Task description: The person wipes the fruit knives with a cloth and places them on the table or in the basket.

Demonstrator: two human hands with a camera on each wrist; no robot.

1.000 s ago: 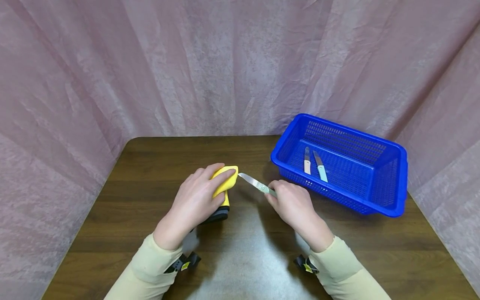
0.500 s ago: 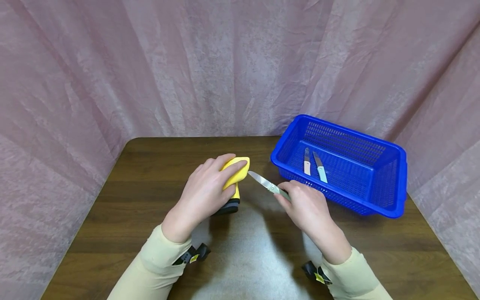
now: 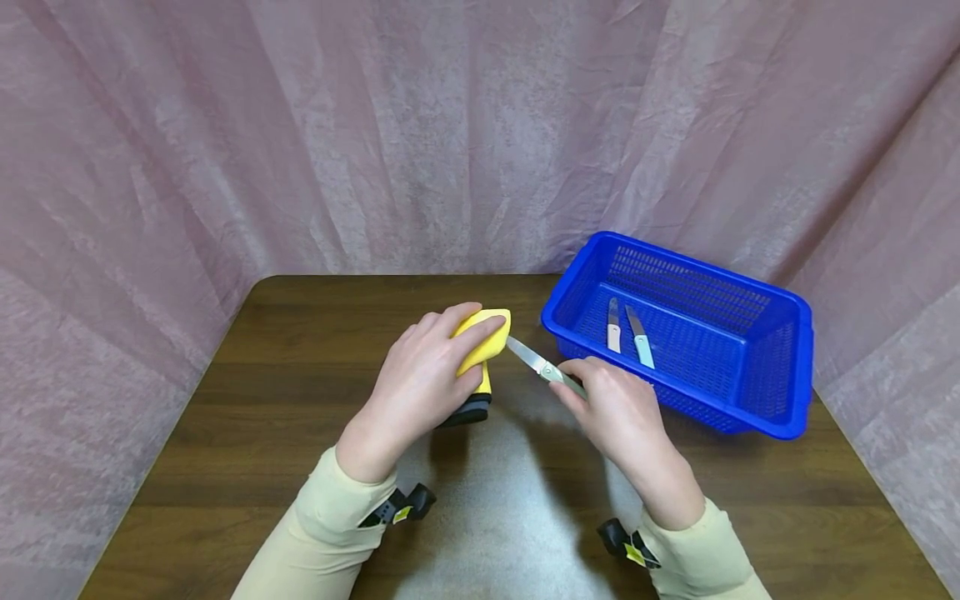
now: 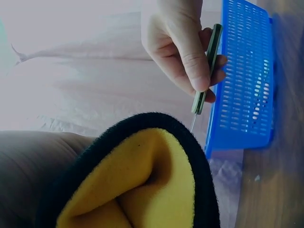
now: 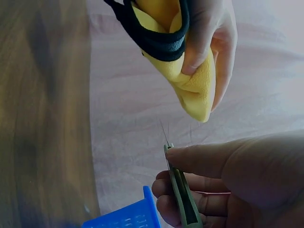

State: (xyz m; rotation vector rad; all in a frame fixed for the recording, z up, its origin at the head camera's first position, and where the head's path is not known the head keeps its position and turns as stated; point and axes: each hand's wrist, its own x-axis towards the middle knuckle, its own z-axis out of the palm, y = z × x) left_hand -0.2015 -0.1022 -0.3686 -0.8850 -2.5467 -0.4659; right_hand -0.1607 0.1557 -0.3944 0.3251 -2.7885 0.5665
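My left hand [image 3: 423, 375] grips a folded yellow cloth [image 3: 486, 342] with black-and-grey edging, its lower folds hanging under the palm. In the left wrist view the cloth's dark border [image 4: 156, 121] curves around its yellow inside. My right hand [image 3: 618, 412] holds a folding knife [image 3: 538, 364] by its pale green handle, thumb along one side and fingers curled on the other. The unfolded blade points up and left, its tip right by the cloth's edge. From the right wrist view the knife handle [image 5: 184, 197] is seen edge-on, the blade a thin line.
A blue plastic basket [image 3: 678, 408] stands at the right of the brown wooden table [image 3: 300, 358]. Inside it lie two more unfolded knives, one with a pinkish handle [image 3: 613, 337] and one with a light blue handle [image 3: 643, 350]. Pink curtains [image 3: 450, 142] hang behind and at both sides.
Both hands have moved to the right, the left one also slightly away from me, with the cloth and the knife still held. The basket's knives lie as before.
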